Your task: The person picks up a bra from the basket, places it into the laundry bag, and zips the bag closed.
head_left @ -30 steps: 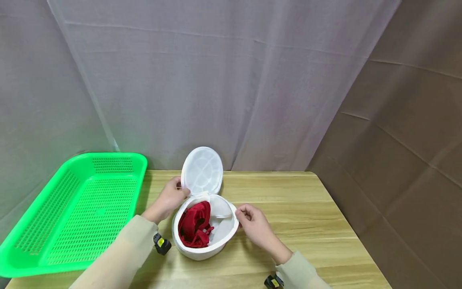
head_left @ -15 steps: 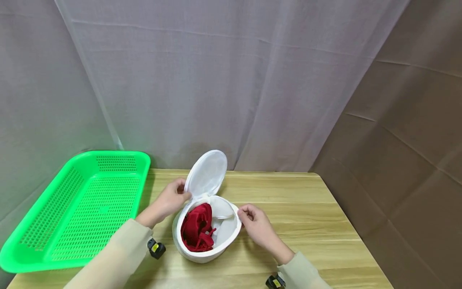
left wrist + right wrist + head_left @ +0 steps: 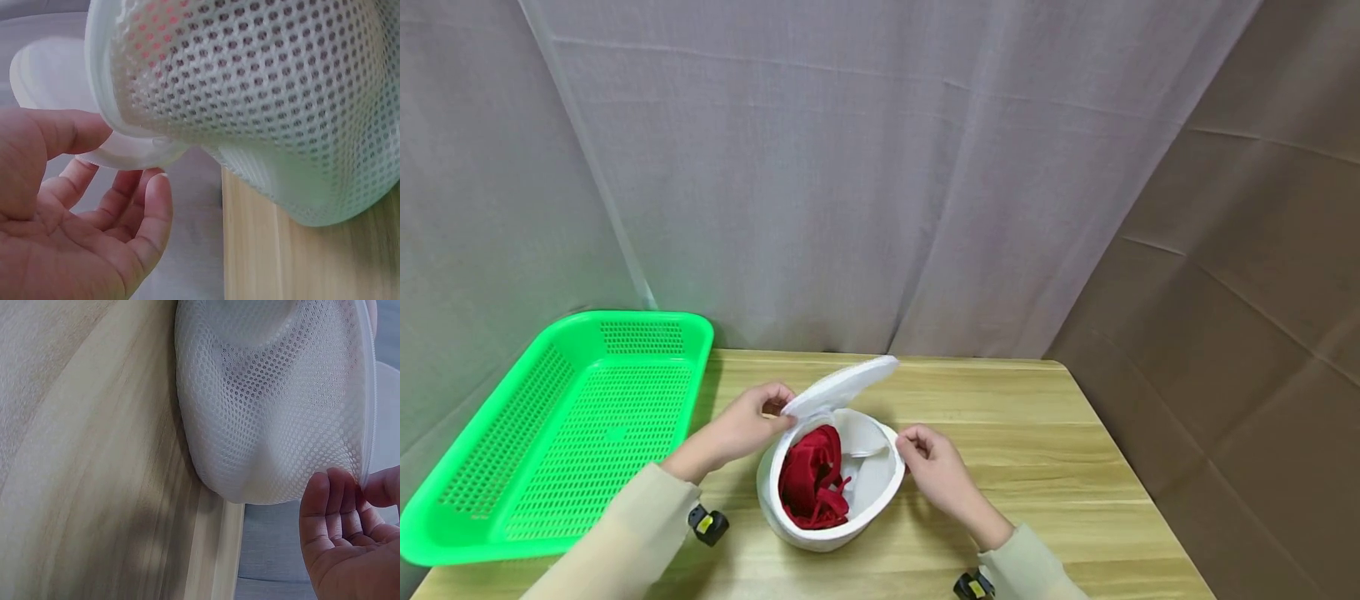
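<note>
A white mesh laundry bag (image 3: pixel 878 487) with a zipped rim stands on the table, its round lid (image 3: pixel 842 387) tilted partway over the opening from the back. Inside, on the left, lies a bundle of red cloth (image 3: pixel 811 479) with thin straps. My left hand (image 3: pixel 747 427) pinches the lid's left edge near the hinge; the left wrist view shows thumb and fingers at that edge. With my right hand (image 3: pixel 938 467) I pinch the rim on the bag's right side. In the right wrist view, thumb and fingertips meet at the zipped edge of the mesh wall (image 3: pixel 275 419).
A large green plastic basket (image 3: pixel 602 450) with a perforated bottom stands on the left of the wooden table (image 3: pixel 1037 467). Grey curtains (image 3: pixel 790 167) hang behind the table, and a brown cloth (image 3: pixel 1247 292) hangs along the right side.
The lid has swung from nearly upright down toward the opening, with my left hand holding its edge. My right hand keeps its pinch on the rim, and the bag has shifted slightly.
</note>
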The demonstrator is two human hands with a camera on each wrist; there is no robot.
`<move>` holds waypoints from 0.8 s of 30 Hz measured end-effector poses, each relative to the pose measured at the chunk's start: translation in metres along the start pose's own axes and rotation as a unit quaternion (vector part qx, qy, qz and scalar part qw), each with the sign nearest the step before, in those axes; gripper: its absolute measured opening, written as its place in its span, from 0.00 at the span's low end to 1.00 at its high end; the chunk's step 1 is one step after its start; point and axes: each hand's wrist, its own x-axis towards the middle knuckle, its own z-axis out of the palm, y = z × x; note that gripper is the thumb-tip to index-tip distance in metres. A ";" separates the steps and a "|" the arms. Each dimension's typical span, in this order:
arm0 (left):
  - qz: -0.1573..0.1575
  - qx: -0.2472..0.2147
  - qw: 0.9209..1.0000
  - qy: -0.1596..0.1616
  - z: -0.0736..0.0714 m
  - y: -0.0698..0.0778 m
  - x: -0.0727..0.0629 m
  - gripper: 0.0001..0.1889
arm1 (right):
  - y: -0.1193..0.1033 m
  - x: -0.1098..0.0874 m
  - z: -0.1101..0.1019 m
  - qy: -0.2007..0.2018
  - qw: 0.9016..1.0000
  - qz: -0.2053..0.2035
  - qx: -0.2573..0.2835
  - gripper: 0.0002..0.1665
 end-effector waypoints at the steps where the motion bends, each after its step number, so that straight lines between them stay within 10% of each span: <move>1: 0.001 -0.003 1.000 -0.005 -0.001 0.000 -0.001 0.05 | 0.000 0.000 0.000 0.000 1.000 0.000 0.001 0.09; 24: -0.026 -0.032 0.998 -0.046 -0.018 -0.004 -0.017 0.05 | 0.004 0.002 0.000 0.009 1.000 0.012 0.008 0.07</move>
